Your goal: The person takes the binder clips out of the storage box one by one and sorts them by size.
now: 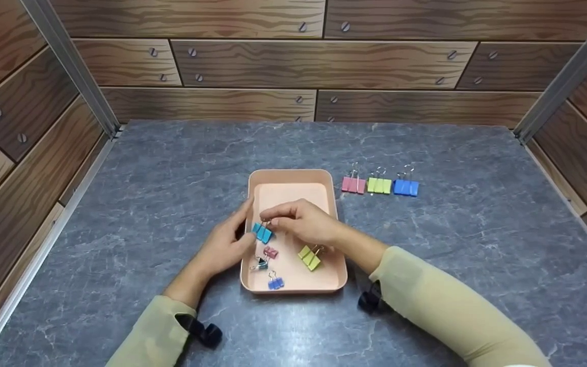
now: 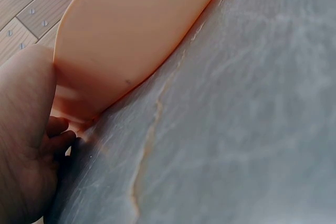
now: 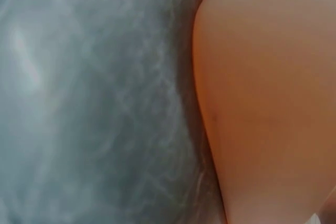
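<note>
A peach tray [image 1: 293, 176] lies on the grey table. My left hand [image 1: 224, 244] holds its left side, thumb over the rim and fingers along the outer wall; in the left wrist view the hand [image 2: 23, 135] grips the tray wall [image 2: 121, 30]. Over the tray, my right hand [image 1: 306, 223] pinches the wire handle of a cyan binder clip [image 1: 262, 233] between thumb and forefinger. Below it in the tray are small binder clips: pink [image 1: 271, 252], dark teal [image 1: 261, 264] and blue [image 1: 275, 283]. A larger yellow-green binder clip [image 1: 310, 258] lies under my right wrist.
Right of the tray, a pink binder clip [image 1: 353, 185], a yellow-green one [image 1: 379, 186] and a blue one [image 1: 406, 187] stand in a row on the table. Wood-patterned walls [image 1: 319, 63] enclose the table. The right wrist view shows only tray wall [image 3: 268, 98] and tabletop.
</note>
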A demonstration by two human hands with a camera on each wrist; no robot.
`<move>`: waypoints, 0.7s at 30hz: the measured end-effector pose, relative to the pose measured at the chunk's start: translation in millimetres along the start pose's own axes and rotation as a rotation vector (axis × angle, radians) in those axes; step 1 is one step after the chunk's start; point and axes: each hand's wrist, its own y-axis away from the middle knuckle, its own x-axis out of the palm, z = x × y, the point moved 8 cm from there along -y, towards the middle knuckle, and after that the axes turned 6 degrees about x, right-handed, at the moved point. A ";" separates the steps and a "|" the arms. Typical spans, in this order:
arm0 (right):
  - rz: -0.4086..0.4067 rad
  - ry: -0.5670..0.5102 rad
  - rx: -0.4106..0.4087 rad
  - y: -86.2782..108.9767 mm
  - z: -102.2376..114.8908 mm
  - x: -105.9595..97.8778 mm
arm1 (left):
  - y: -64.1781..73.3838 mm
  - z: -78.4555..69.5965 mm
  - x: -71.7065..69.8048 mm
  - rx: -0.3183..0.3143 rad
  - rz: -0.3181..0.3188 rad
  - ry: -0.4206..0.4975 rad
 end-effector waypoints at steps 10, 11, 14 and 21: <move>-0.018 -0.030 -0.010 -0.2 0.5 -1.9 | -0.1 0.4 0.4 0.002 -0.003 0.005; -0.021 -0.032 -0.016 -0.3 1.0 -2.5 | -0.1 0.5 0.4 0.000 -0.004 0.006; -0.039 -0.049 -0.030 0.0 2.5 -5.5 | -0.1 0.8 0.5 -0.004 -0.008 0.011; -0.115 -0.100 -0.031 0.3 5.1 -18.1 | 0.1 1.2 0.4 0.008 -0.005 -0.001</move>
